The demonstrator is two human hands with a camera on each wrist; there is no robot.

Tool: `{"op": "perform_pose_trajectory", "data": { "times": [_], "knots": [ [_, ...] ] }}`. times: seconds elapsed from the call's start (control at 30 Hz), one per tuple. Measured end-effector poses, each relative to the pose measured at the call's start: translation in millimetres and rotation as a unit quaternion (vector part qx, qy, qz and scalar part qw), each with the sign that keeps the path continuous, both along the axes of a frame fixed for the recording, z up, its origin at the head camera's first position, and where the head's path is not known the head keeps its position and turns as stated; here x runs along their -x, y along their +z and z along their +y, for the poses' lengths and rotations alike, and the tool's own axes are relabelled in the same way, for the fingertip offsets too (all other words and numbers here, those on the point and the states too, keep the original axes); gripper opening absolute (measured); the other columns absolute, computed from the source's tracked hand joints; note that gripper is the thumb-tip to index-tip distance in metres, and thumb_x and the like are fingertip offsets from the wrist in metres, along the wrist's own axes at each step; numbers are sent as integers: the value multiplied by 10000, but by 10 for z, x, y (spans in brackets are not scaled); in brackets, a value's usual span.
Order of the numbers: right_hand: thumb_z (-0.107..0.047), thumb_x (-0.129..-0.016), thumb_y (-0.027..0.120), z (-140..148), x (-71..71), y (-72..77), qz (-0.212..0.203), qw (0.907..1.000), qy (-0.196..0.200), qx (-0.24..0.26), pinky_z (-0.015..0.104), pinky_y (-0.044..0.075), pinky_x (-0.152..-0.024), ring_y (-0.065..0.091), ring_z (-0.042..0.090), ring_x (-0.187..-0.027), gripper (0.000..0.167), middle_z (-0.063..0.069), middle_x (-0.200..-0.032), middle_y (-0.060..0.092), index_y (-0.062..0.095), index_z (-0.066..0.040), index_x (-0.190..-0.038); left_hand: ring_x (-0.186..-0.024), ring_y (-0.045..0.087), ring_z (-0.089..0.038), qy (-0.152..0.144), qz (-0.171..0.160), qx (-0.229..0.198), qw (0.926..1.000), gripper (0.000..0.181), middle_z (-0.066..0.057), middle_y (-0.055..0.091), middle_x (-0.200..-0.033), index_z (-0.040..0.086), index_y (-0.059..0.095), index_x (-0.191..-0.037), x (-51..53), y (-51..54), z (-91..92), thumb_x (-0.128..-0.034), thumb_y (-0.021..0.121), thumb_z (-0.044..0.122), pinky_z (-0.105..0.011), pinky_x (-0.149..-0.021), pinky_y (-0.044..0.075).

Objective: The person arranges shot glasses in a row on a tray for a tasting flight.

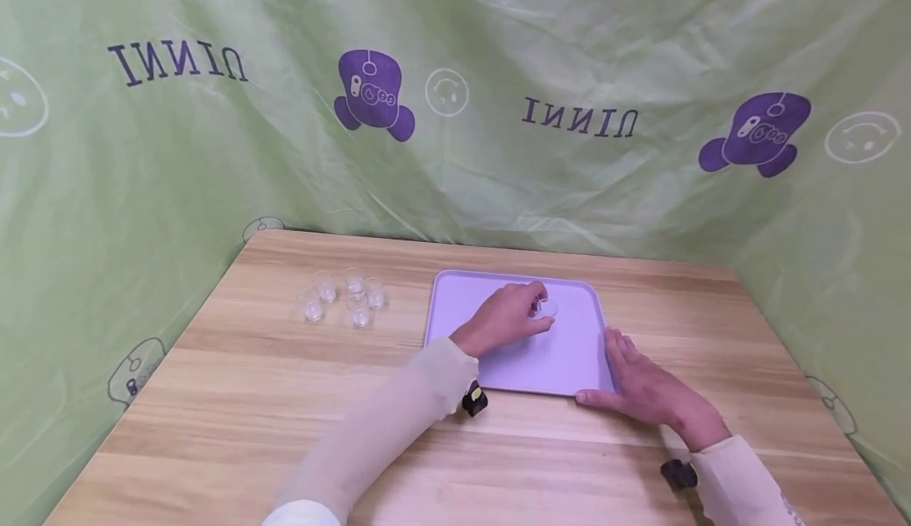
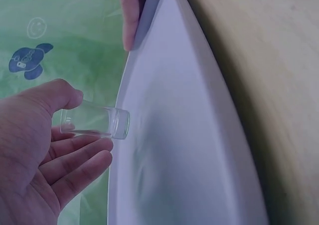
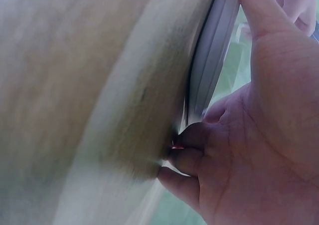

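Observation:
My left hand [image 1: 504, 316] is over the lavender tray [image 1: 455, 312] and pinches a small clear shot glass [image 1: 547, 308] between thumb and fingers. In the left wrist view the shot glass [image 2: 94, 119] has its thick base towards the tray surface; whether it touches cannot be told. At the tray's near right corner is my right hand [image 1: 644, 384], its fingers lying along the right edge and its thumb at the front edge. The right wrist view has its fingers [image 3: 182, 187] against the tray's side and the tabletop.
Several more clear shot glasses [image 1: 359, 316] stand in a loose cluster on the wooden table [image 1: 235, 399], left of the tray. A green printed curtain [image 1: 484, 178] hangs behind the table and along its sides.

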State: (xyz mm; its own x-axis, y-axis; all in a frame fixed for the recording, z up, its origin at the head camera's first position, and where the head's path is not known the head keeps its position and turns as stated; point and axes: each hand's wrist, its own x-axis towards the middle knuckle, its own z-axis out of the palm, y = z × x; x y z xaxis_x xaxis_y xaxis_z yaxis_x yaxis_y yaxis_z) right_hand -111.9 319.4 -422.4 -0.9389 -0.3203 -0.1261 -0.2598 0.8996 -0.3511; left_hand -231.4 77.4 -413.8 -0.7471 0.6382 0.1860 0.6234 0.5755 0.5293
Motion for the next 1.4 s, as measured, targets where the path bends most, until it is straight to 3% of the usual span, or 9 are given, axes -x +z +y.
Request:
{"op": "perform_pose_trajectory", "data": {
  "times": [0.43, 0.9, 1.4],
  "knots": [
    [-676, -893, 672, 0, 27, -4, 101, 9999, 94, 43, 665, 246, -1129, 198, 620, -1420, 1215, 463, -1553, 144, 102, 181, -1538, -738, 549, -64, -173, 28, 15, 9998, 324, 62, 584, -848, 80, 655, -1149, 64, -31, 291, -947, 755, 312, -176, -634, 435],
    [-644, -882, 711, -15, 47, -20, 188, 9997, 127, 83, 679, 289, -1107, 237, 623, -1409, 1210, 458, -1544, 190, 101, 173, -1533, -814, 570, -47, -135, 168, 210, 9995, 332, 19, 666, -982, 94, 655, -1197, 80, -2, 514, -976, 719, 333, -168, -697, 450],
    [-602, -893, 727, -5, 38, -38, 265, 9995, 175, 94, 693, 285, -1100, 228, 640, -1399, 1202, 470, -1540, 173, 79, 177, -1540, -842, 566, -33, -134, 170, 393, 9990, 344, 56, 648, -988, 114, 649, -1200, 89, -65, 681, -962, 731, 349, -160, -717, 454]
  ]
}}
